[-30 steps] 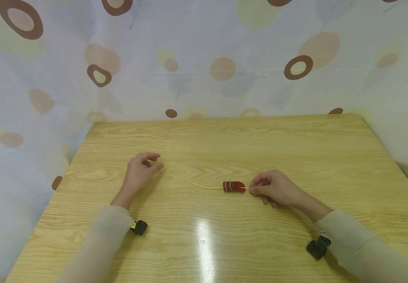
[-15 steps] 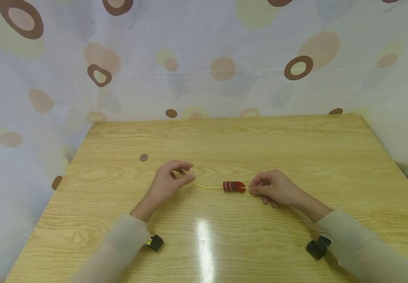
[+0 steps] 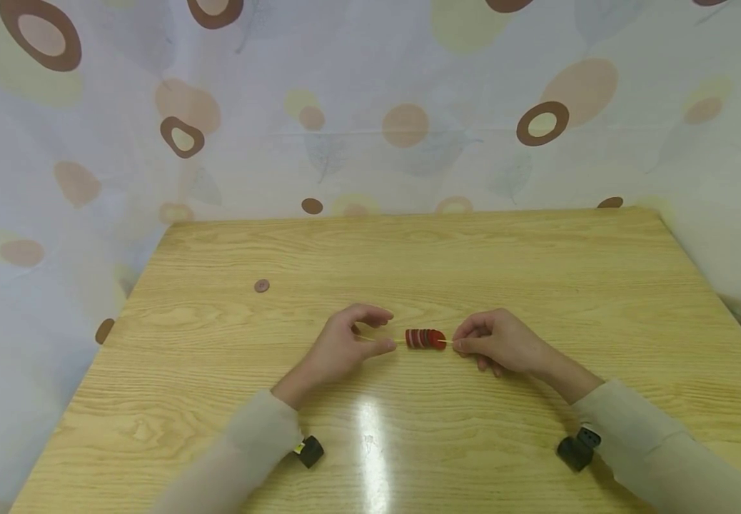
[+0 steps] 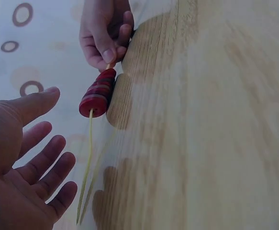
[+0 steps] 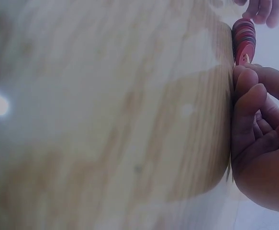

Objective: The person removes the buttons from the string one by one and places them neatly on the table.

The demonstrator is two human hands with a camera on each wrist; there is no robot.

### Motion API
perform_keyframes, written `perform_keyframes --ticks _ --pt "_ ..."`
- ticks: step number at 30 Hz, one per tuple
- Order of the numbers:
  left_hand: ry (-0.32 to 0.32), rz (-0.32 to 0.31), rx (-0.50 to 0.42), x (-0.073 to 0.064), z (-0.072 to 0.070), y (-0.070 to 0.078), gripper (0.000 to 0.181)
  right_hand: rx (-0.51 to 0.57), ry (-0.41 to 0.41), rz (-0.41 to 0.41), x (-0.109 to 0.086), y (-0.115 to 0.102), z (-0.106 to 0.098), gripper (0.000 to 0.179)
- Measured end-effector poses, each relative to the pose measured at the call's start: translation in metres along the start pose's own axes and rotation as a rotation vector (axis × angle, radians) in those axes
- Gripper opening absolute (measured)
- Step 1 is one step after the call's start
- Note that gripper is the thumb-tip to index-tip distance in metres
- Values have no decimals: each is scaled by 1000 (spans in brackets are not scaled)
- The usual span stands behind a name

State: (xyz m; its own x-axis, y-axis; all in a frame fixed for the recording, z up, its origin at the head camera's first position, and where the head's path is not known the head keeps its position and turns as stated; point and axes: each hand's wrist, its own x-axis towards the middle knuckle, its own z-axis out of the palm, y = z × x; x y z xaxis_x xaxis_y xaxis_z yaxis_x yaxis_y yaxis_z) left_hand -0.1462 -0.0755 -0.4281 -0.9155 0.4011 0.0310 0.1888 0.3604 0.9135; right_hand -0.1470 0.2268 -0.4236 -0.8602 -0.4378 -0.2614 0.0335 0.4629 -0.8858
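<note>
On the table [image 3: 537,257] I have the left hand [image 3: 345,343] wide, beside the cord [image 4: 88,160]; the right hand [image 3: 502,343] pinches the cord's short end, I think to hold it steady. The cord passes through the buttons [image 3: 423,339], so they make one row between the hands. One loose button [image 3: 262,285] lies well apart.

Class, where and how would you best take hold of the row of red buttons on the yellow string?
Probably pinch the row of red buttons across its round rims near the left end, coming from the person's left. The row lies lengthwise, left to right, and the right hand pinches the yellow string just past its right end, leaving the left end freer.
</note>
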Motion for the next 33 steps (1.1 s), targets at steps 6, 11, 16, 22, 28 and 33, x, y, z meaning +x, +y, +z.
perform_keyframes --ticks 6,11,16,22,28,33 --pt "-33 0 43 6 11 2 44 2 -18 -2 1 0 -2 18" --pt "-54 1 57 10 16 2 43 -21 -63 -5 3 -2 -4 19" --pt "-72 -13 57 13 21 0 43 -26 -103 5 7 -2 -8 18" --pt "-90 -24 85 15 23 1 44 -21 -125 4 8 -2 -10 18" --pt "-108 -44 129 17 24 3 43 -20 -128 2 10 -1 -10 17" --pt "-121 -57 156 18 23 4 39 -14 -133 -2 10 -1 -9 18"
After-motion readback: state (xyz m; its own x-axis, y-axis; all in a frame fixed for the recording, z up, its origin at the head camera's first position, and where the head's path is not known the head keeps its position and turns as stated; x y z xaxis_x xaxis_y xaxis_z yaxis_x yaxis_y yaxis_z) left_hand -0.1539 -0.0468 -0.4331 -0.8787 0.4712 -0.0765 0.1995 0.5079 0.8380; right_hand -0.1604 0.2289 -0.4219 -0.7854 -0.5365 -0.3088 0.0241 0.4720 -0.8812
